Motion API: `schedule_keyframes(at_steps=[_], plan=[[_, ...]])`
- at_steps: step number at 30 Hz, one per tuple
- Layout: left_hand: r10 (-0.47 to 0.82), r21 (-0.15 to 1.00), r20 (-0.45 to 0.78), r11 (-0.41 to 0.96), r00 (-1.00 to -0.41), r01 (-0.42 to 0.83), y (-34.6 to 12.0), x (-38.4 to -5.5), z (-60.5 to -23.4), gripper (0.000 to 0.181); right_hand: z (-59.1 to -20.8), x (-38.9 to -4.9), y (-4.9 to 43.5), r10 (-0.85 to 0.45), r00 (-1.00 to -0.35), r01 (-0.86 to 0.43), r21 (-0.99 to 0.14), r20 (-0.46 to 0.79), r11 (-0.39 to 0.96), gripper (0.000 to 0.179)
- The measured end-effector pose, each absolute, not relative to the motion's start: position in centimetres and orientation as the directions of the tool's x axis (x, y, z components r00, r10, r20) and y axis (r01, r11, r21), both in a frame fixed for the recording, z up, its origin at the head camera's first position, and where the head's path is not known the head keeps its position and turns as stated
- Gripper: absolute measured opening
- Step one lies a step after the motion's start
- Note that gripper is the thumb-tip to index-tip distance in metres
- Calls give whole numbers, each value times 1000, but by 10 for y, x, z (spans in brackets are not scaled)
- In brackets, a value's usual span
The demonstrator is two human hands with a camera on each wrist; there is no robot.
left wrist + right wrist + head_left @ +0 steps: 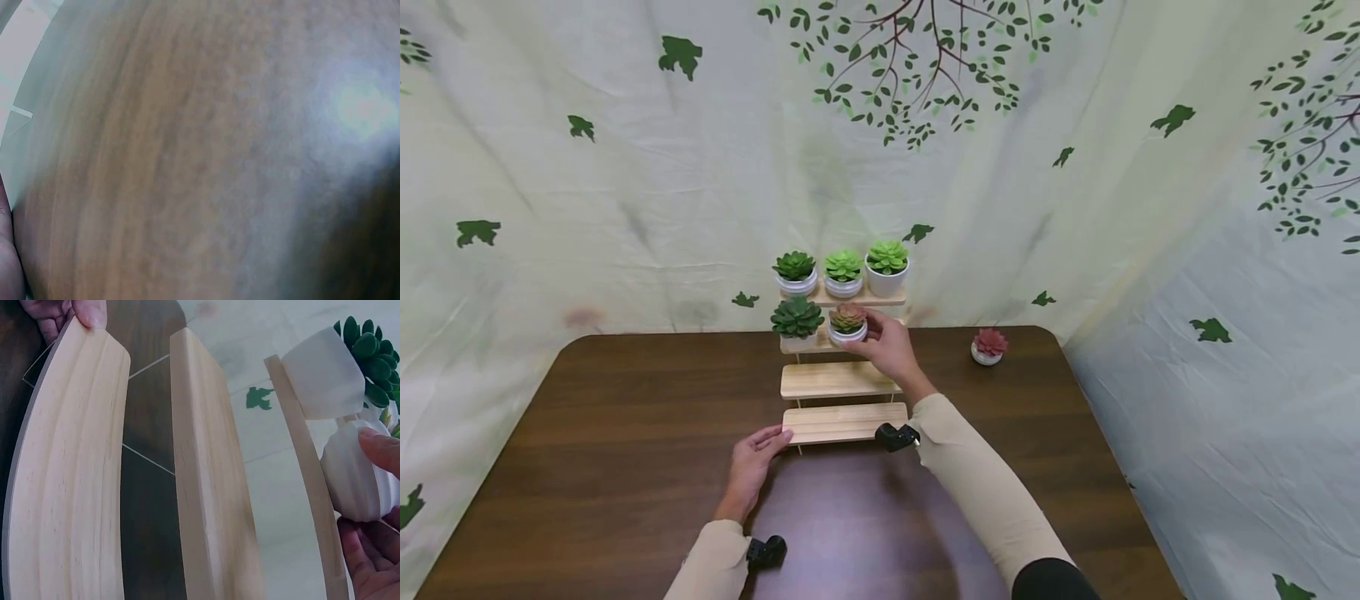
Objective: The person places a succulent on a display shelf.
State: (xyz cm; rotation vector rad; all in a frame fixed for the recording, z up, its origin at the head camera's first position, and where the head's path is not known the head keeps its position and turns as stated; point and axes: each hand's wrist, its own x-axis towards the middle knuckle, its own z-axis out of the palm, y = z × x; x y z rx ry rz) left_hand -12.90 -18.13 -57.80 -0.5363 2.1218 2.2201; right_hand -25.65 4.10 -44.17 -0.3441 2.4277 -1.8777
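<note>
My right hand [889,347] grips the white pot of a reddish-green succulent [847,318] at the second-highest board of a tiered wooden plant stand [837,381]. In the right wrist view the ribbed white pot [356,472] is at the board, with my thumb and fingers around it. My left hand [750,468] pinches the left corner of the lowest board [846,423], thumb on top. A dark green succulent [797,318] stands left of the held pot. Only a sliver of the left hand [9,265] shows in the left wrist view.
Three potted green succulents [842,267] line the top board. A pink-red succulent [989,343] in a white pot stands on the brown table [647,433], right of the stand. Behind hangs a pale leaf-print curtain [715,167].
</note>
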Motion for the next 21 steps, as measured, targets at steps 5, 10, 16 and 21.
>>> schedule_keyframes(at_steps=[5,10,16,21], plan=[[-218,967,-255,-77,-942,-244,-181,-129,-578,44,-443,-256,42,-193,-977,-137,-959,90,248,66],[-208,967,-253,-78,-945,-241,-181,-129,-578,45,-446,-251,52,-184,-979,-127,-969,88,212,69],[-204,965,-259,-84,-944,-247,-180,-129,-578,45,-456,-244,79,-110,-980,-180,-974,166,140,59],[-202,961,-274,-73,-940,-265,-181,-131,-579,47,-452,-237,101,-64,-972,-231,-969,227,83,54]])
